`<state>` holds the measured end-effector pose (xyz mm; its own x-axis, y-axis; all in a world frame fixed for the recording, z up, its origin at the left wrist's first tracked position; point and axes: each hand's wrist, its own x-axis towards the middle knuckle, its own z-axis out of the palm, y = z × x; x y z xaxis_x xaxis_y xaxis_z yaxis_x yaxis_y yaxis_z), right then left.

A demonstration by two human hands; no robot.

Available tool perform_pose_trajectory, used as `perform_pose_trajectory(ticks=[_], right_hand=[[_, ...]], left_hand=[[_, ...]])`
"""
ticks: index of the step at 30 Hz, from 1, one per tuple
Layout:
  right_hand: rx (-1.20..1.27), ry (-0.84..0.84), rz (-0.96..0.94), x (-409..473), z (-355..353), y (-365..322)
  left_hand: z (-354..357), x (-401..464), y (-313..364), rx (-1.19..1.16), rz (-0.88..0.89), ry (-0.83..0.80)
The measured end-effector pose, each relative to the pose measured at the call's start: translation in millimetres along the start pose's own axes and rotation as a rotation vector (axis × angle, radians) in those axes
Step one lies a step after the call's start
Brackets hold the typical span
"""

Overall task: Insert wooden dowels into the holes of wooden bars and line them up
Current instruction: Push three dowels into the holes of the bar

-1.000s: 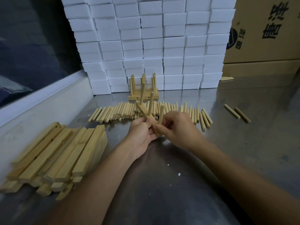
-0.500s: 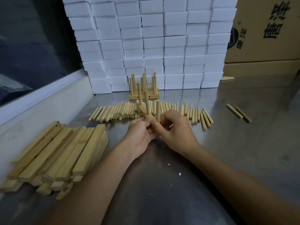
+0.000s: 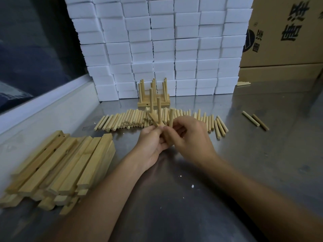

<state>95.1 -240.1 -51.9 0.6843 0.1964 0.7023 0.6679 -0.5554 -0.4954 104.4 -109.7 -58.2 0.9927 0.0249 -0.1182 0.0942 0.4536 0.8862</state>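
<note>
— Steel tabletop (image 3: 262, 163) is carrying what, left to right?
— Stacked wooden bars (image 3: 57, 172), loose dowels (image 3: 125, 119), foam blocks (image 3: 162, 46) behind, cardboard box (image 3: 286, 32) showing cropped Chinese print.
— Hands?
— Left hand (image 3: 152, 142) is gripping a half-hidden bar (image 3: 154, 118); right hand (image 3: 190, 135) is pinching a dowel (image 3: 171, 117).

The right hand (image 3: 190, 137) has brought its dowel (image 3: 171, 117) upright beside the two already standing in the bar (image 3: 155, 119) (a second ago it leaned); the left hand (image 3: 152, 142) has tipped the bar so those stand straighter, at frame centre.
</note>
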Motion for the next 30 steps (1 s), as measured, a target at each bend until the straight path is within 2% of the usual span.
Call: perform_pose_trajectory(ticks=[8,13,19,30], right_hand=[[0.120,0.028,0.145,2.3,2.3,1.2],[0.069,0.016,0.150,2.5,4.4,-0.5],[0.095,0.087,0.258,1.1,9.0,0.0],[0.055,0.116,0.207,-1.4,12.1,-4.9]], left_hand=[[-0.2,0.2,1.8,-0.024,-0.032,-0.014],[0.8,1.8,0.3,0.009,-0.022,0.011],[1.2,1.8,0.5,0.010,-0.036,0.013],[2.2,1.4,0.8,0.001,-0.023,0.014]])
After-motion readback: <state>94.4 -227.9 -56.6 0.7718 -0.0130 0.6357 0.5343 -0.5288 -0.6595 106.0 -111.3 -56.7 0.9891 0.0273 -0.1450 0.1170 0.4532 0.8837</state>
